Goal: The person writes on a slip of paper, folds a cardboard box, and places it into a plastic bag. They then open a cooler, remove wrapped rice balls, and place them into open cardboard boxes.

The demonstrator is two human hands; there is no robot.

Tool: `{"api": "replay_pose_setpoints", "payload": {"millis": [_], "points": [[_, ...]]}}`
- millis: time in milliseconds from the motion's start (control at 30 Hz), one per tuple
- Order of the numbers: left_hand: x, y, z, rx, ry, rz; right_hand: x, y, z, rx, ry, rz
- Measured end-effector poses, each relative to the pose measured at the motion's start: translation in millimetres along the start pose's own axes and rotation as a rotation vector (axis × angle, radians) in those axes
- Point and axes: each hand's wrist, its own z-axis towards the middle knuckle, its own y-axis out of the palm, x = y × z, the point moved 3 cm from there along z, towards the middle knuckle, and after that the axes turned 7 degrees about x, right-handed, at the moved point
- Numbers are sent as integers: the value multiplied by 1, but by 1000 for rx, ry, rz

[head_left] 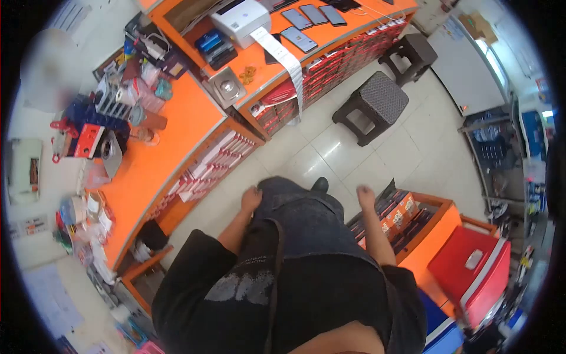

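My left hand (252, 199) hangs beside my thigh on the left, touching nothing that I can see; its fingers look curled, but what they may hold is hidden. On the other side my right hand (365, 195) is held out over the floor, small and closed-looking, close to an orange shelf unit with boxes (401, 217). Between the hands are my dark jeans (300, 206) and the tip of a dark shoe (320, 184).
An orange counter (159, 141) curves along the left. Farther on, a printer (242, 22) and several phones (298, 39) lie on another counter. Two dark stools (380, 100) stand on the tiled floor (318, 147). A red cooler (471, 259) is at right.
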Motion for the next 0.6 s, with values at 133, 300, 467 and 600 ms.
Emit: {"api": "replay_pose_setpoints", "payload": {"millis": [133,300,467,600], "points": [[-16,-7,63,11,-177,-577,-191,7,114,-65,-391,77],[-61,4,90,254,-412,-481,-381,99,145,-380,-725,173],[-108,62,82,77,-367,-262,-479,191,172,-434,-894,68],[-76,40,82,-125,-418,-76,-537,237,203,-411,-996,-128]]}}
